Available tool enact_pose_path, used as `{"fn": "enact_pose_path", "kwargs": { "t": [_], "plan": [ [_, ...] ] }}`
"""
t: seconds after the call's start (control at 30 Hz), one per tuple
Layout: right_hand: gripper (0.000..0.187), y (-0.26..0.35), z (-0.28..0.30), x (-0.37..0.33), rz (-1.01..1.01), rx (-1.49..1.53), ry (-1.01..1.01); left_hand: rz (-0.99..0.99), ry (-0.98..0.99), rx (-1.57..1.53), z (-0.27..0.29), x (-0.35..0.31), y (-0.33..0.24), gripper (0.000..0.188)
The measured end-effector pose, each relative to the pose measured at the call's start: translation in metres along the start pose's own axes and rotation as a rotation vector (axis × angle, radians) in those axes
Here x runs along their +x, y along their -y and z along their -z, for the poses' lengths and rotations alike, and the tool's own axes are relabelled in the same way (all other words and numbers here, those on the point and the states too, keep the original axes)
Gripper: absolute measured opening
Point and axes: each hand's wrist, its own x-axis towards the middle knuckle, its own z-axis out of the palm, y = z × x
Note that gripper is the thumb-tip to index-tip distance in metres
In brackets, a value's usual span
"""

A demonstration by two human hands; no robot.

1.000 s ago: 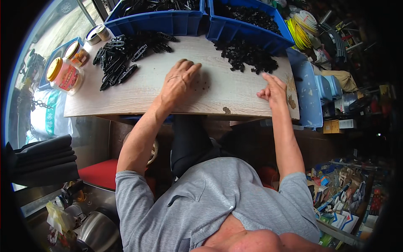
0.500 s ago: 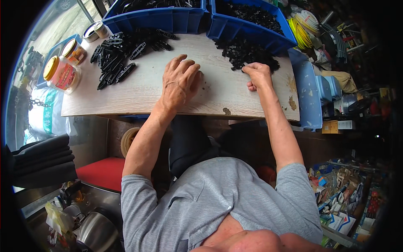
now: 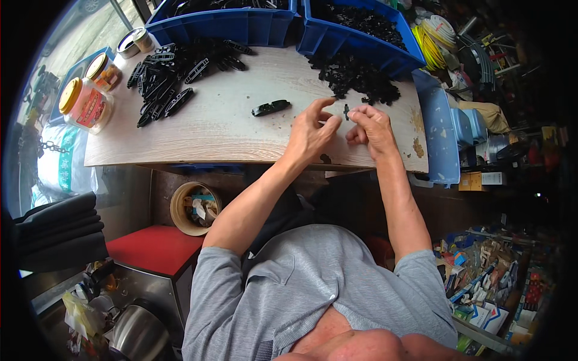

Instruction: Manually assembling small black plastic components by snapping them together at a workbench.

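Observation:
Between the thumb and forefinger of my right hand [image 3: 373, 131] is pinched a small black plastic piece [image 3: 346, 112]. My left hand [image 3: 312, 131] is just left of it, thumb and forefinger apart, with nothing seen between them. On the table, left of my left hand, lies a single long black plastic part [image 3: 271, 107]. A heap of small black pieces [image 3: 355, 78] spreads beyond my right hand. Farther left is a pile of long black slotted parts [image 3: 165, 78].
Two blue bins, a left one [image 3: 223, 29] and a right one [image 3: 361, 45], hold black parts along the far side of the table [image 3: 211, 138]. Yellow-lidded jars [image 3: 87, 105] stand at the left edge. A bucket [image 3: 195, 207] with scraps sits below, beside a red-topped cabinet [image 3: 153, 249].
My left hand has moved right, away from the long black part, which now shows. My right hand has drawn back from the heap with a small black piece.

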Motion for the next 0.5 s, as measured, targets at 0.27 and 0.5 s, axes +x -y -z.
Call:
{"fn": "enact_pose_path", "kwargs": {
  "t": [0.27,0.5],
  "plan": [
    [0.018,-0.017,-0.008,-0.012,0.159,0.093,0.124,0.242,0.067,-0.144,-0.009,0.018,-0.010,0.020],
    [0.018,-0.025,-0.018,-0.015,0.236,0.110,0.063,0.298,0.035,-0.342,-0.001,0.005,-0.012,0.020]
  ]
}}
